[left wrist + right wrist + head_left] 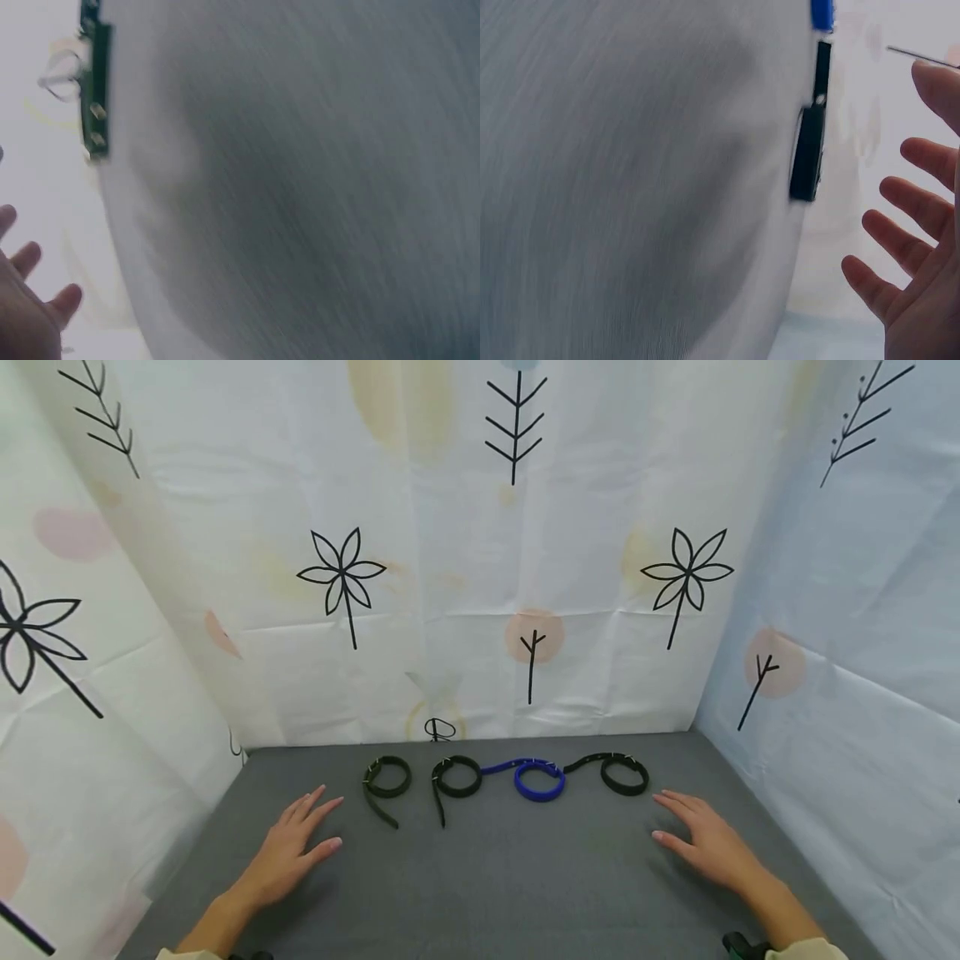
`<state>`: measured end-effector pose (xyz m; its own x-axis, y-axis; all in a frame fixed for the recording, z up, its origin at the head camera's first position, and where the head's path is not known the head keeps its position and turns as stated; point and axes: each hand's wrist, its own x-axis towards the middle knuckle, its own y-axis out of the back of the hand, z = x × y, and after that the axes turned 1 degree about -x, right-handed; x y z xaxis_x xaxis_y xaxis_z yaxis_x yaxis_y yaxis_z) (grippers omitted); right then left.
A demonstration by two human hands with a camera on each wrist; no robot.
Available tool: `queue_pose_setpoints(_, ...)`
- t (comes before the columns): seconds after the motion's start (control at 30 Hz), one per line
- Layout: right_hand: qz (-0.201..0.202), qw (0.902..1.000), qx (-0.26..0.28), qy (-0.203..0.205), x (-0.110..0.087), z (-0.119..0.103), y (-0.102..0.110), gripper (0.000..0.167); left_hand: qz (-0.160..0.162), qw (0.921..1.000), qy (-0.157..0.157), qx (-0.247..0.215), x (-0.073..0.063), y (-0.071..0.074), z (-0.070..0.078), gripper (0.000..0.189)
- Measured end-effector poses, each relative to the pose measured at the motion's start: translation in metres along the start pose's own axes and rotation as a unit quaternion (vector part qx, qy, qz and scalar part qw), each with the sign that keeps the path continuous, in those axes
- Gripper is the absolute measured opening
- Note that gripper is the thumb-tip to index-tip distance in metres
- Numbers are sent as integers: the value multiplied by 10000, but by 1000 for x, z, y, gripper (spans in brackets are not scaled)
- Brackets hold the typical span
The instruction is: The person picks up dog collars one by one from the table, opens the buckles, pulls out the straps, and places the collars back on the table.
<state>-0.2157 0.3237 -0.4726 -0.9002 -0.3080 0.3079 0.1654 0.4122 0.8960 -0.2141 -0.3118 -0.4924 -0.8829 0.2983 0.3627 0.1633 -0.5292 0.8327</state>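
While left hand [287, 850] and right hand [707, 840] hover empty, fingers relaxed, green strap [390, 793], dark strap [459, 792], blue strap [540, 796] and black strap [625, 790] lie coiled left to right on the table's far part [510, 877], each probably best pinched at its loop, tail clear of neighbours.

Coiled in a Row

A green strap [390, 793], black strap [459, 792], blue strap [540, 796] and second black strap [625, 790] lay on the table [495, 877]. The left hand [288, 847] hovered near the first, the right hand [708, 839] near the last.
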Motion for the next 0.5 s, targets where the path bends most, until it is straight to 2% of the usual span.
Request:
queue_pose_setpoints(0.17,416,9986,206,265,9,-16,-16,50,17,9978,-124,-652,10,-8,20,52)
queue_pose_setpoints(0.3,703,9961,403,345,17,-29,-26,45,78,9949,-39,-1001,15,-14,37,48)
queue_pose_setpoints(0.5,1293,9869,797,548,33,-52,-36,37,588,9882,-68,-1411,27,-27,57,39)
